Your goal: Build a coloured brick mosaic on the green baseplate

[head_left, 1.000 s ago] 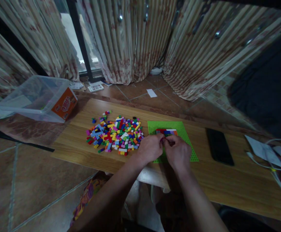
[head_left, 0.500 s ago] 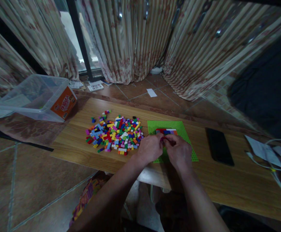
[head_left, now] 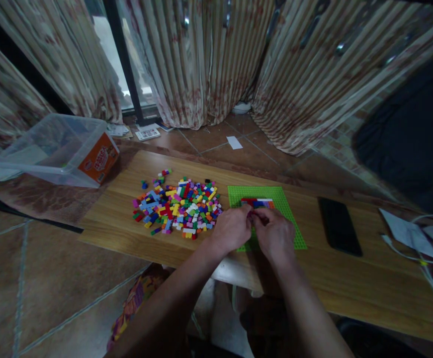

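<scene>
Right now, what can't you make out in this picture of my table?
All in the head view:
- What, if anything, your left hand and right hand pinch: fingers hide it.
- The near part of the green studded baseplate: partly behind both hands.
- Lower pieces in the toy brick pile: buried.
- Small print on the orange label: too small, blurred.
- Tops of the striped curtains: cut by the upper edge.

The 2 forearms [head_left: 186, 286] are bare, broad near the elbows and narrower at the wrists. The left hand [head_left: 233, 227] and right hand [head_left: 276, 232] are bare too. Beside the left forearm shows purple, yellow and orange patterned cloth [head_left: 136, 298], whether worn is unclear.
</scene>
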Demonstrator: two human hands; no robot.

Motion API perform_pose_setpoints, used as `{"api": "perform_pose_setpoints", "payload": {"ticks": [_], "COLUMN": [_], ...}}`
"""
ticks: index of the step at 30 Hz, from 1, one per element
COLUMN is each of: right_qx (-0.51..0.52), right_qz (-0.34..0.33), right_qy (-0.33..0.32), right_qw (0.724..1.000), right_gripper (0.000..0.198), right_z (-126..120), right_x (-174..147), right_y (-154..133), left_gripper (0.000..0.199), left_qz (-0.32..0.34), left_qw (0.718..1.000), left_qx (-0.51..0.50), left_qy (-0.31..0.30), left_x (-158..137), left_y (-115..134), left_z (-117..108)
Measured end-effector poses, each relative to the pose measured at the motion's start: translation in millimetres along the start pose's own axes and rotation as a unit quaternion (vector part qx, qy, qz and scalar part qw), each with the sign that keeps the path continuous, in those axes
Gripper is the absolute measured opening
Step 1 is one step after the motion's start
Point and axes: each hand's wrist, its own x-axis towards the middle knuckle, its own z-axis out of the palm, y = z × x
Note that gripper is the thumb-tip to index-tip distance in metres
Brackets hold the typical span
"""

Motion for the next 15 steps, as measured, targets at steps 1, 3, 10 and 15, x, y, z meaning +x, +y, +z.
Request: {"api": "perform_pose_setpoints", "payload": {"ticks": [1,3,10,15], "right_qx": [-0.001,-0.002,0.016,0.073], "right_qz": [0.0,0.0,-0.01,0.041], "right_qy": [-0.001,0.0,0.002,0.041], "right_qw": [1.0,1.0,1.0,0.996], "right_gripper": [0.026,0.027,0.029,0.03], "right_z": [0,0,0,-5], "right_x": [0,-1,-1,1], "right_y": [0,2,6,11], "left_gripper": [0.028,0.028,0.031,0.032], "left_qz": [-0.001,-0.002,0.0,-0.01], "left_qw": [1.0,1.0,1.0,0.999], "left_qx": [0.001,0.002,-0.011,-0.03], "left_qy": [0.001,0.002,-0.005,0.01], "left_x": [0,0,-1,-2], "left_y": [0,1,0,-1], "left_z": [0,-1,1,-1]}}
